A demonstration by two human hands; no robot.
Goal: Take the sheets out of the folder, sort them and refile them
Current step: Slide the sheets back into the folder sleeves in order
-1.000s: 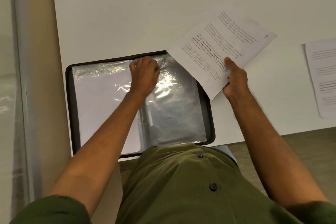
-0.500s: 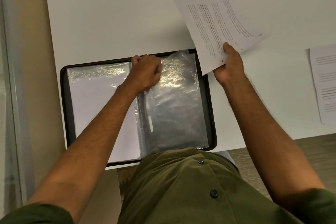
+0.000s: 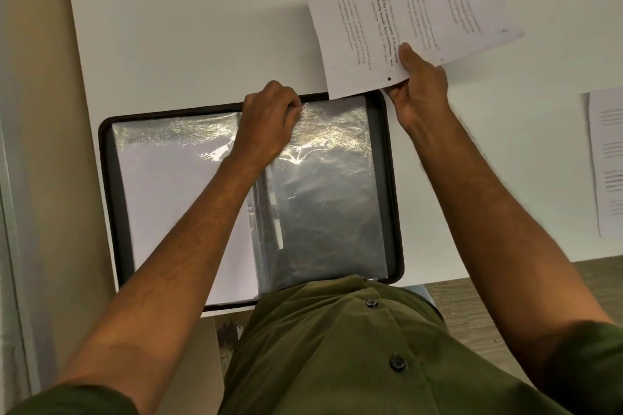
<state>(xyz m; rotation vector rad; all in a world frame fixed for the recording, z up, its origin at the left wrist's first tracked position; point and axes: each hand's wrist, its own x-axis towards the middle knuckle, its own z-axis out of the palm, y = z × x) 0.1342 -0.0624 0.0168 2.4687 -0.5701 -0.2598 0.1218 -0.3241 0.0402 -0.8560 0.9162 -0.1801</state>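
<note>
Two hands share it — the left hand (image 3: 269, 118) pinches the top edge of the folder's (image 3: 108, 178) right sleeve (image 3: 323, 192), the right hand (image 3: 418, 84) grips printed sheets (image 3: 397, 10) just above — so spread that mouth wide and lead in with one corner, squarely.

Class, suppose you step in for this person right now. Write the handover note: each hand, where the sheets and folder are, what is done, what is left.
Left hand: pinches the top edge of a plastic sleeve at the middle of the open folder.
Right hand: holds printed sheets above the table.
Another printed sheet lies on the table at the far right.
Done: sheets out of the folder.
Left: the left-page sleeve still holds paper; sort, then refile.
</note>
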